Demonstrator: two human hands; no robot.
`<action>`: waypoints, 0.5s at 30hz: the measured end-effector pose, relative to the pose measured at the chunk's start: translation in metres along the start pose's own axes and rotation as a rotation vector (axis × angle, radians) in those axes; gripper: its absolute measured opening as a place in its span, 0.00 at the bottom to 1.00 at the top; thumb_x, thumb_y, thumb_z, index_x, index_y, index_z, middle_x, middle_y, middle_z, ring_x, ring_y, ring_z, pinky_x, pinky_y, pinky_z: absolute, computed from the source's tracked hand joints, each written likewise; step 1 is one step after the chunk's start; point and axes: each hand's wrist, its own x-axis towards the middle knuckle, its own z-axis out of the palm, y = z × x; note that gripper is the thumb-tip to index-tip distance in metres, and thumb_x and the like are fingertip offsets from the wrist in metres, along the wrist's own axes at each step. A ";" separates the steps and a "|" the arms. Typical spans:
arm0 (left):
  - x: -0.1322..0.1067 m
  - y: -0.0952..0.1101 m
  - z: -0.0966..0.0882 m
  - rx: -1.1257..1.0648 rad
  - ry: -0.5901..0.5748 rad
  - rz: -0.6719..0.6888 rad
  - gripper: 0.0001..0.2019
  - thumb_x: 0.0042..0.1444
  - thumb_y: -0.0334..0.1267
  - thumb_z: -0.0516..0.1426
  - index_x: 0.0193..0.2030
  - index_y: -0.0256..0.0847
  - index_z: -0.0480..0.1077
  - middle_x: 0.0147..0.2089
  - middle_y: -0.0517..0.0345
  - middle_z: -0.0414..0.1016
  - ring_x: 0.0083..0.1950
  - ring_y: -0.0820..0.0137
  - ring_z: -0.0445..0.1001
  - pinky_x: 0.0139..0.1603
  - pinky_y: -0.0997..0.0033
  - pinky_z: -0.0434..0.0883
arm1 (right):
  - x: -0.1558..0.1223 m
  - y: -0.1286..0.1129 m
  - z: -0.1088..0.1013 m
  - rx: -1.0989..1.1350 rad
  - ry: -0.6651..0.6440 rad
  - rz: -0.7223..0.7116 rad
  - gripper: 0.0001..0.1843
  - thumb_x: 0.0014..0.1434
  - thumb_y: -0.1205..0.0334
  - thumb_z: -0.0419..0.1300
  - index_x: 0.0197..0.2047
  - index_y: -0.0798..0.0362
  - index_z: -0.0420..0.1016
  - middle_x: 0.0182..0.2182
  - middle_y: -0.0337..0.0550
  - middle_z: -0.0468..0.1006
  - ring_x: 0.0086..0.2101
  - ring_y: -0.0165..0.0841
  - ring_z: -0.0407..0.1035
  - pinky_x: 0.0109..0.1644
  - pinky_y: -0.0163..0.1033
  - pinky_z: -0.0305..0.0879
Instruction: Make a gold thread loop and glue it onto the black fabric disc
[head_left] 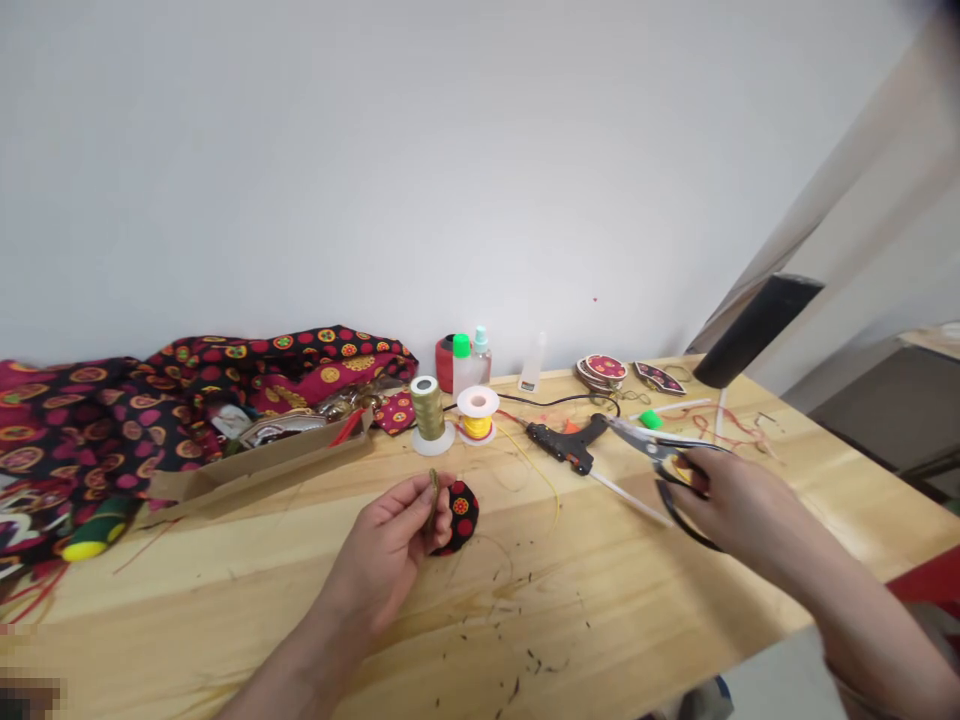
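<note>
My left hand (405, 525) is closed near the middle of the table, thumb and forefinger pinching a narrow olive-gold bundle, perhaps thread (433, 486). Against its fingers shows a round black fabric piece with red dots and a yellow-red flower (463, 512); whether it is held or lies on the table I cannot tell. Over on the right, my right hand (724, 500) grips black-handled scissors (686, 485), their blades directed left toward the black glue gun (574, 445). An olive thread spool (430, 412) and a yellow thread spool (478, 420) stand beyond my left hand.
Patterned cloth (172, 390) is heaped at the left, behind a long cardboard box (262, 468). Small bottles (462, 365) stand by the wall. Finished-looking fabric pieces (604, 370) and a black cylinder (757, 330) are at the back right. Dark scraps (532, 660) litter the front.
</note>
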 end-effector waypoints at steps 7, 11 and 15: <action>-0.002 -0.001 -0.002 -0.023 -0.020 -0.023 0.12 0.47 0.33 0.64 0.40 0.35 0.74 0.27 0.59 0.70 0.25 0.78 0.65 0.28 0.77 0.63 | 0.022 0.051 0.023 -0.070 -0.229 0.098 0.14 0.51 0.54 0.50 0.22 0.54 0.66 0.24 0.52 0.74 0.24 0.39 0.68 0.26 0.37 0.54; 0.000 -0.002 -0.003 -0.012 -0.036 -0.039 0.07 0.47 0.33 0.63 0.34 0.34 0.74 0.27 0.58 0.70 0.24 0.78 0.64 0.27 0.77 0.63 | 0.026 0.045 0.024 -0.100 -0.248 0.101 0.10 0.48 0.60 0.52 0.20 0.55 0.66 0.25 0.56 0.75 0.24 0.39 0.68 0.25 0.37 0.54; -0.002 0.000 -0.001 -0.028 -0.054 -0.058 0.05 0.46 0.33 0.64 0.29 0.33 0.73 0.26 0.58 0.70 0.24 0.78 0.64 0.26 0.77 0.62 | 0.026 0.043 0.016 -0.111 -0.298 0.062 0.10 0.47 0.61 0.55 0.18 0.55 0.66 0.23 0.56 0.75 0.24 0.40 0.69 0.24 0.37 0.54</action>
